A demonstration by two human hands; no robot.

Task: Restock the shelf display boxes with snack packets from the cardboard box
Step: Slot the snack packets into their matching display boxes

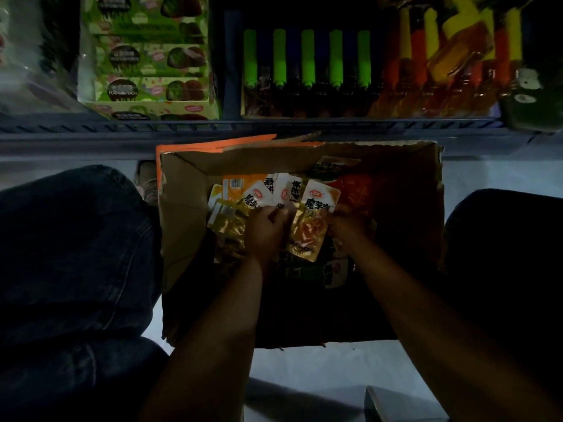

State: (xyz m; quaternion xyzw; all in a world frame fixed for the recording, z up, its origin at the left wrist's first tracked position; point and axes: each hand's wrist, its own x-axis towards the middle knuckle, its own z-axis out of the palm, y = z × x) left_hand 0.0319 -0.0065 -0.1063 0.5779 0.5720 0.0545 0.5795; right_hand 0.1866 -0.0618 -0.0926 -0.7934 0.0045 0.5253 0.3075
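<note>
Cardboard box (189,214) on the pale floor (304,367), top flaps open, set just before the shelf edge (274,126); inside lie snack packets, gold and orange at the left and centre, a red patch (356,187) toward the far right, dark green packets (307,272) nearer the person. Left hand (268,233), fingers curled, grips a fanned bunch of white-topped packets (274,190) above the heap; right hand (347,229) pinches the right edge of one gold packet (310,223) held upright between the two hands. Both forearms enter over the near wall of the box; the right half of its interior is dark and its contents cannot be told. On the shelf behind: a green display box (146,56) at the left, stacked with printed cartons; a middle display box (304,62) holding a row of packets with green tops; a right display box (441,62) with red and yellow ones. Denim-clad knees (76,245) flank the box on both sides, close to its walls; bare floor shows in front of the near wall.
</note>
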